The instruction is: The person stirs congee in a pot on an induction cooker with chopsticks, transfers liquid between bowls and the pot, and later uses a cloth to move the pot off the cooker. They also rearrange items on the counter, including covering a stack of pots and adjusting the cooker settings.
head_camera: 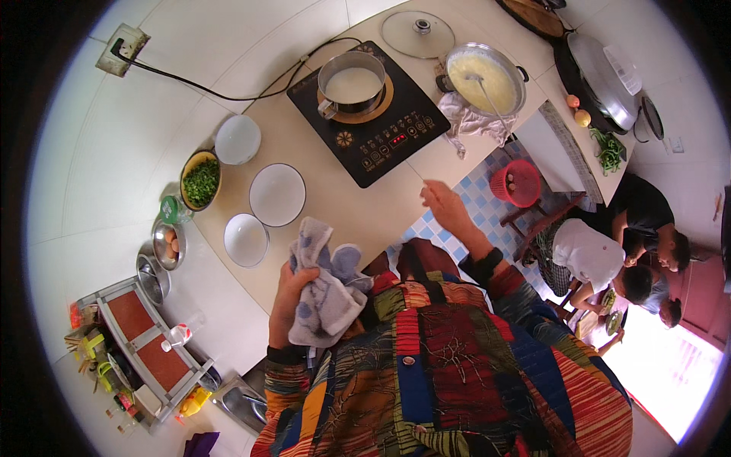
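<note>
Bunched in my left hand (288, 303) is a pale cloth (331, 300) with blue dots, held in front of my body. My right hand (444, 207) hovers near the counter's front edge with nothing in it, its fingers slightly bent. Ahead, a saucepan (351, 85) holding a whitish liquid stands on a black induction cooktop (374, 148) whose red display is lit. To its right, a pot (485, 80) of yellowish, thick food has a ladle (492, 103) in it. A crumpled cloth (469, 123) lies against that pot. White bowls (277, 194) sit on the left.
A glass lid (417, 34) rests behind the cooktop. Chopped greens fill a yellow bowl (201, 181) near a green-capped jar (171, 209). A power cord (200, 91) runs along the wall. A red basket (515, 183) stands on the tiled floor. Several people (594, 251) are at the right.
</note>
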Available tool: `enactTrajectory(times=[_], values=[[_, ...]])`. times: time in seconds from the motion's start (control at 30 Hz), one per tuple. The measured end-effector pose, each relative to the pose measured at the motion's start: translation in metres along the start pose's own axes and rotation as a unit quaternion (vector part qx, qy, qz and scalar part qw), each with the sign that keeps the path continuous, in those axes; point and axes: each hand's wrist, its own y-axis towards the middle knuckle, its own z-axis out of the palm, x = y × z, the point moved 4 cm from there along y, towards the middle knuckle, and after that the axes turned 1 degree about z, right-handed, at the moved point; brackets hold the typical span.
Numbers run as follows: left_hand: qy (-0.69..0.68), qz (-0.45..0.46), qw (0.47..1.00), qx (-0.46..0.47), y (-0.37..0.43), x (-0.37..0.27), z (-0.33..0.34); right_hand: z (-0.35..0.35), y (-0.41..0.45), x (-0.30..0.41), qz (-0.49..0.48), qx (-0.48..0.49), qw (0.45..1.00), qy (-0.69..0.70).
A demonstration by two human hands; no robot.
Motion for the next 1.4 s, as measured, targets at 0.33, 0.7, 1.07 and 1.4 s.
enactTrajectory(times=[0.33, 0.7, 1.07, 1.4], values=[[-0.321, -0.141, 0.93, -0.113, -0.018, 0.007, 0.059, -0.037, 0.092, -0.038, -0.133, 0.042, 0.977, -0.162], [-0.067, 0.055, 0.976, -0.201, -0.008, 0.007, 0.086, -0.051, 0.138, -0.043, -0.25, 0.167, 0.924, -0.234], [-0.069, 0.056, 0.986, -0.141, -0.002, 0.024, 0.079, -0.048, 0.145, -0.041, -0.203, 0.227, 0.901, -0.309], [-0.16, 0.017, 0.958, -0.238, 0.003, 0.012, 0.088, -0.051, 0.141, -0.032, -0.213, 0.214, 0.911, -0.279]])
